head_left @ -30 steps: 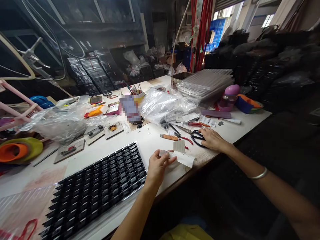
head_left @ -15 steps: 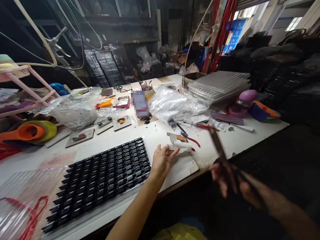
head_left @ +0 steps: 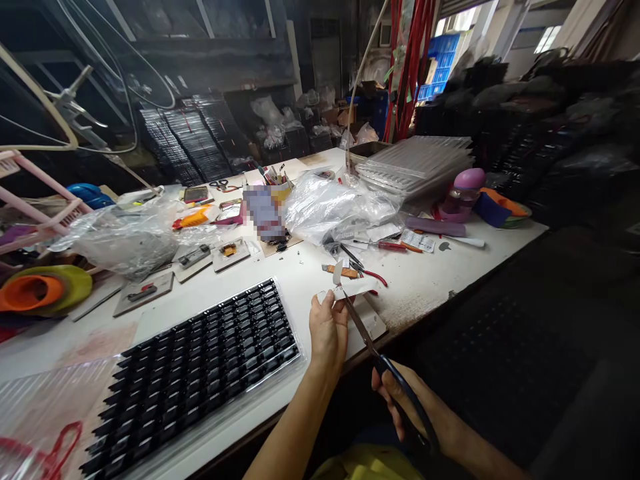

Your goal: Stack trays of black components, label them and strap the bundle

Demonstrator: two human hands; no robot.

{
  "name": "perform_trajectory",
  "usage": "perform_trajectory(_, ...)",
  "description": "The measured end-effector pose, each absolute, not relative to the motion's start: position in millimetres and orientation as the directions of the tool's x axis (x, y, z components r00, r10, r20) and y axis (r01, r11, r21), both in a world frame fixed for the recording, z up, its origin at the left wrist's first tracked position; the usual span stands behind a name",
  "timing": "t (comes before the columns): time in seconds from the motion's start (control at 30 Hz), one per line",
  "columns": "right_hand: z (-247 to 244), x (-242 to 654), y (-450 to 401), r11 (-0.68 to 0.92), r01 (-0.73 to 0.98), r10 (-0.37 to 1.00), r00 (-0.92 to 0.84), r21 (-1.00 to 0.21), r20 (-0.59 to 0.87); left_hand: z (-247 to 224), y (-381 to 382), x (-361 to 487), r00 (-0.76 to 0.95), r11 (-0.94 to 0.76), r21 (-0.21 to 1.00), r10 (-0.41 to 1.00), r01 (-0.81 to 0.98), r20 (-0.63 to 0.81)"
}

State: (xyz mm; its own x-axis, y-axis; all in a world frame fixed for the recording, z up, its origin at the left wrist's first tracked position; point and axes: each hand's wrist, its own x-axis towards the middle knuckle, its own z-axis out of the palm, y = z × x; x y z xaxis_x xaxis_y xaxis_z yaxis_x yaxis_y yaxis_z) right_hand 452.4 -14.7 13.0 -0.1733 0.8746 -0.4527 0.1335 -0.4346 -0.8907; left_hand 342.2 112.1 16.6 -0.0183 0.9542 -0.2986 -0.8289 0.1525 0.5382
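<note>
My left hand (head_left: 328, 328) pinches a white strip of paper or film (head_left: 356, 287) over the table's front edge, thumb on top. One small flap of the strip stands up beside the thumb. In my right hand (head_left: 413, 400) are scissors (head_left: 361, 325) with dark handles, my fingers wrapped round the loops. Their blade tips reach the strip just right of my left fingertips; whether the blades are apart I cannot tell. Behind the strip lie an orange-brown cutter (head_left: 341, 271) and red-handled pliers (head_left: 374, 275). Left of my left hand is a clear tray of black parts (head_left: 210, 363).
A clear plastic bag (head_left: 340, 207) lies mid-table, with stacked clear trays (head_left: 415, 163) behind it. Tape rolls (head_left: 45, 290) and another plastic bag (head_left: 130, 233) are at left. A purple-capped bottle (head_left: 463, 197) stands at the right edge of the table (head_left: 480, 263).
My right hand has brought the scissors in from the right, down and left to the strip. My left hand still pinches the strip. The view has shifted a little to the right.
</note>
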Motion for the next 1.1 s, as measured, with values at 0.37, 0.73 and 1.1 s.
perform_trajectory(0.37,2,443,-2,-0.451,-0.095,0.885,-0.175,-0.888,-0.431,16,108,349,-0.059,0.126,0.583,0.956,-0.802,-0.288)
perform_trajectory(0.73,25,467,19,-0.558,0.157,0.800,-0.162,-0.815,-0.578,11,115,339,-0.085,0.168,0.677,0.942,-0.717,-0.324)
perform_trajectory(1.1,58,542,50,-0.023,0.949,0.940,-0.086,-0.314,-0.330,9,117,321,-0.078,0.203,0.712,0.937,-0.672,-0.340)
